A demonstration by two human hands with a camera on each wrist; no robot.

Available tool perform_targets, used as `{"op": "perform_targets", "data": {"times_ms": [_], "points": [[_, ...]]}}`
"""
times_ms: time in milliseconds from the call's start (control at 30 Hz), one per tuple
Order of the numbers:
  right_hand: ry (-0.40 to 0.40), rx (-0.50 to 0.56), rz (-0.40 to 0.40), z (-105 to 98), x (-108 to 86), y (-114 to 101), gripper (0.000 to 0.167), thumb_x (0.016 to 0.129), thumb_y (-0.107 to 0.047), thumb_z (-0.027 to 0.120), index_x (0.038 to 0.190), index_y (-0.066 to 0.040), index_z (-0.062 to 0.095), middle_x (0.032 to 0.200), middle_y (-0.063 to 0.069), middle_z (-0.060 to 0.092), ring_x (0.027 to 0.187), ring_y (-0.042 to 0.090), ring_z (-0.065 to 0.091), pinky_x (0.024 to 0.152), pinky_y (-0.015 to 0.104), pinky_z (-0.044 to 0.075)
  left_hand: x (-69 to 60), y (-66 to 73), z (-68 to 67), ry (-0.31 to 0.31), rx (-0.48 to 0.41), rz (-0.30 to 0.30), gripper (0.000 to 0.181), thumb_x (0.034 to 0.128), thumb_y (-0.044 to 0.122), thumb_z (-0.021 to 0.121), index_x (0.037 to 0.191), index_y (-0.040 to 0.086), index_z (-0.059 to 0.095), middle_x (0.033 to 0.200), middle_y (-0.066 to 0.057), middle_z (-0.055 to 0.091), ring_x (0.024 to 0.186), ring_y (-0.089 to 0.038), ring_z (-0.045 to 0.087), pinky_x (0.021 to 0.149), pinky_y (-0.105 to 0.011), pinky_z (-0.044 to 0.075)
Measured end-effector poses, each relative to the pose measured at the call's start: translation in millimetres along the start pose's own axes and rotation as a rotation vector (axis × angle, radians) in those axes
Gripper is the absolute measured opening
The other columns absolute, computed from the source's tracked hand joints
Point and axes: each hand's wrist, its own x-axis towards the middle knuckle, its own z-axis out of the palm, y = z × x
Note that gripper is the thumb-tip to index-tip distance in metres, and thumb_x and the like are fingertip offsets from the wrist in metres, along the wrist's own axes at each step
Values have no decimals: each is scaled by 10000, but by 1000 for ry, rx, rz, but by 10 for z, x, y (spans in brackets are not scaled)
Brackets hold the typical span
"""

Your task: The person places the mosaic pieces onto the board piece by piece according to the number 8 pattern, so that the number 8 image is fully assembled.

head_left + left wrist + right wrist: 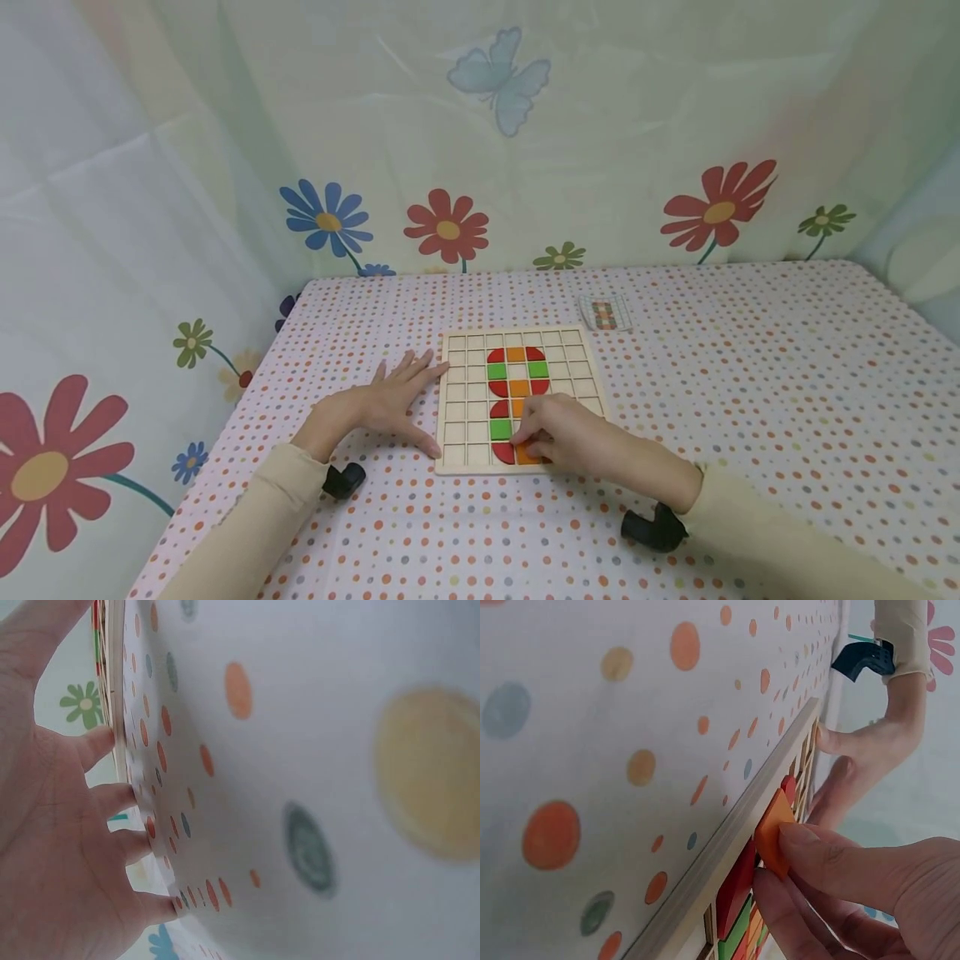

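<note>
A square wooden grid board (455, 411) lies on the table. Red rounded tiles (502, 452), green tiles (500, 430) and orange tiles (518, 388) form a figure in its middle columns. My right hand (566, 429) pinches an orange square tile (774, 832) between thumb and fingers over the bottom row. Tilted, the tile sits between two red tiles in the right wrist view, one of them (736, 889) on the nearer side. My left hand (393, 406) rests with spread fingers at the board's left edge, thumb and a fingertip touching it. My right hand hides some lower right cells.
A small printed card (606, 313) with a coloured grid pattern lies behind the board's right corner. Dotted cloth covers the table (750, 358). A flowered curtain (600, 150) hangs behind and at the left. Each wrist carries a black camera mount (654, 528).
</note>
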Motion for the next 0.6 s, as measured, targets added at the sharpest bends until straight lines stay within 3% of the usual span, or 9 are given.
{"op": "perform_targets", "data": {"times_ms": [300, 600], "points": [[52, -116, -57, 52, -4, -25, 119, 855, 60, 820, 925, -34, 840, 846, -41, 650, 796, 95, 629, 719, 206, 566, 12, 18, 4, 1, -1, 6, 1264, 768, 596, 878, 1701, 206, 119, 1761, -109, -55, 1605, -374, -103, 1248, -663, -41], [64, -56, -69, 80, 7, 8, 174, 857, 105, 794, 938, -48, 819, 899, -21, 691, 862, 123, 663, 764, 233, 591, -4, -21, 15, 8, 4, 9, 1256, 771, 599, 873, 1700, 196, 129, 1760, -116, -52, 1603, -380, -103, 1243, -673, -39]]}}
